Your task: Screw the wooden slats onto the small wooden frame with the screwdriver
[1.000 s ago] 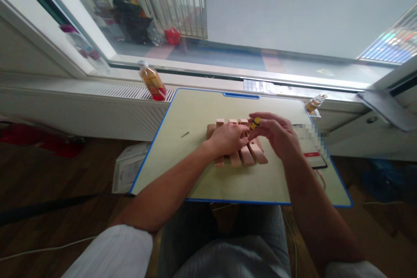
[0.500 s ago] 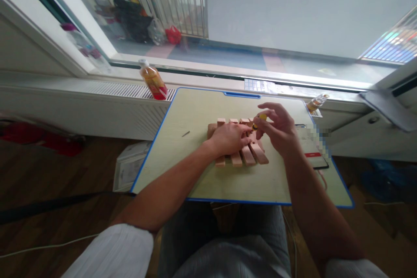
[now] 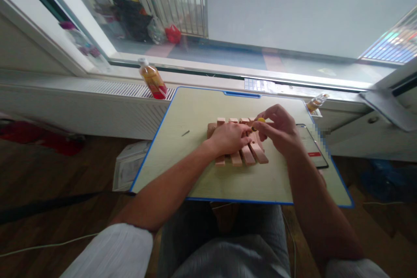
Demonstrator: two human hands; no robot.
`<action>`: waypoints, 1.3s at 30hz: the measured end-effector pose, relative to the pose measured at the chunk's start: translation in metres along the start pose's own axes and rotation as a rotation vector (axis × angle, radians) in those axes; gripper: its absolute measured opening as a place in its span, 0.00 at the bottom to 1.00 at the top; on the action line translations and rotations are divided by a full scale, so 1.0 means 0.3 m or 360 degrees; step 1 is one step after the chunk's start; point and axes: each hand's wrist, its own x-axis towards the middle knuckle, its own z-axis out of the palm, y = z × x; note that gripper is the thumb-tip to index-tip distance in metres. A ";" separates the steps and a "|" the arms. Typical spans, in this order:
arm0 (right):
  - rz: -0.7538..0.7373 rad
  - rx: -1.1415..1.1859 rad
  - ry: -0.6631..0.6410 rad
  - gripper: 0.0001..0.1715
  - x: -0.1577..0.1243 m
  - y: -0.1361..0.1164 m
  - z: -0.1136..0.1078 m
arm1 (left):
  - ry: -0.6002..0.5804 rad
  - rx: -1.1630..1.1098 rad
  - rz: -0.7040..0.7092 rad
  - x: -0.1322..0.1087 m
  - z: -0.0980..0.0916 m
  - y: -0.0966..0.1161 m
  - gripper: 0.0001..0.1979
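A slatted wooden piece [image 3: 259,153], with several pale slats across a frame, lies on the small table [image 3: 169,169]. My left hand [image 3: 228,137] lies over its middle, gripping it, with thumb and fingertips close to the screwdriver's tip. In my right hand [image 3: 279,127] is a small screwdriver with a yellow handle [image 3: 261,120], pinched between thumb and fingers and slanted down towards the wood. Its tip and whatever it meets are hidden by my left fingers.
A thin dark pin-like piece [image 3: 185,133] lies left of the wood. To the right, a phone [image 3: 312,147] rests partly behind my right forearm. Drink bottles stand beyond the table, one at the left [image 3: 153,80] and one at the right [image 3: 316,102], by the window.
My right fingers have shifted and curled round the yellow handle, with the wrist turned slightly. My left hand and the wooden piece stay in place.
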 end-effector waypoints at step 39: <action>0.0352 0.0181 -0.0101 0.19 0.021 -0.029 -0.017 | 0.0008 -0.0029 0.0013 -0.007 -0.010 0.005 0.16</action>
